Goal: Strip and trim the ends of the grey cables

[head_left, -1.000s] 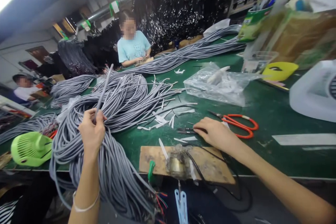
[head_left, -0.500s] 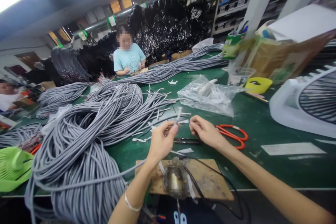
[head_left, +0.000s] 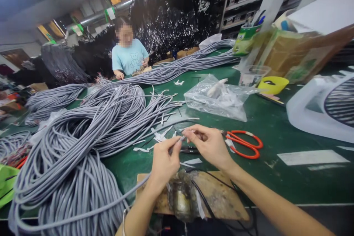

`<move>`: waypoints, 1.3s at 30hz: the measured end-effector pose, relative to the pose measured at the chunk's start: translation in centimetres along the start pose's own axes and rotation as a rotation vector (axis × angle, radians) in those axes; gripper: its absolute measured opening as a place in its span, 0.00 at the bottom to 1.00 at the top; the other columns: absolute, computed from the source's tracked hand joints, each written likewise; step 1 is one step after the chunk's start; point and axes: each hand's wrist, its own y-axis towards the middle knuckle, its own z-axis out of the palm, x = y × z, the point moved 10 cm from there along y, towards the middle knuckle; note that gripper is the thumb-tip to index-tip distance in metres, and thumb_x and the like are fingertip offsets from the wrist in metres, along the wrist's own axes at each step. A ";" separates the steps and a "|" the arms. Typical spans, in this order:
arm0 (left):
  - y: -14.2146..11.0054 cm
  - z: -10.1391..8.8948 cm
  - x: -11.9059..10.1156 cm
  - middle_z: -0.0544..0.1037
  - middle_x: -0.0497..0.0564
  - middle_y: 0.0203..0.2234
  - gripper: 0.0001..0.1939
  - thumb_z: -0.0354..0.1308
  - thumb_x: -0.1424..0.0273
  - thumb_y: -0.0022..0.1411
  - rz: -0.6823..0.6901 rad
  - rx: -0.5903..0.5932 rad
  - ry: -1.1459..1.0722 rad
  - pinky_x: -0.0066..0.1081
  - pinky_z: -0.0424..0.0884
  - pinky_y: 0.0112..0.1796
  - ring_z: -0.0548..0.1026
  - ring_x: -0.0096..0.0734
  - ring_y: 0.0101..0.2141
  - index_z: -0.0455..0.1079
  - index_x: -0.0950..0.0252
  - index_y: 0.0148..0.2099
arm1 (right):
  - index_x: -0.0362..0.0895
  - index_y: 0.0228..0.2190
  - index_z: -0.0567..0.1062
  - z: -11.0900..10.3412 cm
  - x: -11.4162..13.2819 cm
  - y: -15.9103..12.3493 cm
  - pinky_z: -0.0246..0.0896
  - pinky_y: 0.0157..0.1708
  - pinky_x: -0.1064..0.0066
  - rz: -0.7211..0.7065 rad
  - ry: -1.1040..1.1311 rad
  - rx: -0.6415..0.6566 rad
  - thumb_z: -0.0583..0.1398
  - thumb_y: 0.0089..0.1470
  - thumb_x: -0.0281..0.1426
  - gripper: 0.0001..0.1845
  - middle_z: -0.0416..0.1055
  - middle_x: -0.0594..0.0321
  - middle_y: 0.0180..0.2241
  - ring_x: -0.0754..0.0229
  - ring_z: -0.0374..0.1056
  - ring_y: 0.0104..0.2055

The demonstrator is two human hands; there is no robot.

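My left hand [head_left: 166,156] is closed around a grey cable [head_left: 132,192] close to its end. The rest of that cable runs back past my wrist to the big coil [head_left: 83,188] at left. My right hand [head_left: 208,143] pinches the cable's tip, its fingertips almost against the left ones; the tip itself is mostly hidden. Behind my hands lie dark tool jaws, partly covered, and beside my right hand are orange-handled scissors [head_left: 251,156]. Below sits a wooden board [head_left: 226,204] bearing a grimy metal block [head_left: 181,199] with a black cord.
White tape scraps [head_left: 160,135] litter the green table [head_left: 265,177]. A clear plastic bag [head_left: 235,105] lies beyond my hands. At right stand a white fan [head_left: 306,107], a yellow dish [head_left: 273,85] and a green can [head_left: 246,40]. Across the table a person [head_left: 129,57] works.
My right hand has moved left to the cable's tip, which stood upright in my left hand before and is now tilted toward the right fingers. The view has shifted slightly.
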 end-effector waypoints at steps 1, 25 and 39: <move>-0.1 0.1 -0.2 0.73 0.49 0.19 0.14 0.47 0.72 0.61 0.016 -0.001 0.004 0.24 0.60 0.24 0.66 0.25 0.20 0.76 0.67 0.37 | 0.41 0.22 0.71 0.4 -0.5 0.0 0.52 0.17 0.75 0.030 0.033 0.022 0.59 0.47 0.43 0.17 0.65 0.66 0.16 0.66 0.59 0.17; -0.9 -1.5 -0.1 0.74 0.51 0.22 0.15 0.49 0.68 0.61 -0.031 -0.160 -0.037 0.25 0.62 0.24 0.66 0.25 0.21 0.75 0.69 0.40 | 0.41 0.16 0.67 1.5 1.2 -2.1 0.50 0.19 0.76 -0.147 -0.325 0.100 0.49 0.56 0.32 0.19 0.64 0.65 0.15 0.68 0.56 0.17; -0.1 -1.2 0.7 0.71 0.48 0.16 0.14 0.48 0.72 0.59 -0.076 -0.133 0.183 0.25 0.58 0.21 0.63 0.23 0.17 0.76 0.69 0.32 | 0.43 0.25 0.73 2.7 6.4 -5.6 0.58 0.25 0.74 -0.688 -0.406 0.052 0.52 0.55 0.25 0.12 0.68 0.64 0.18 0.65 0.64 0.21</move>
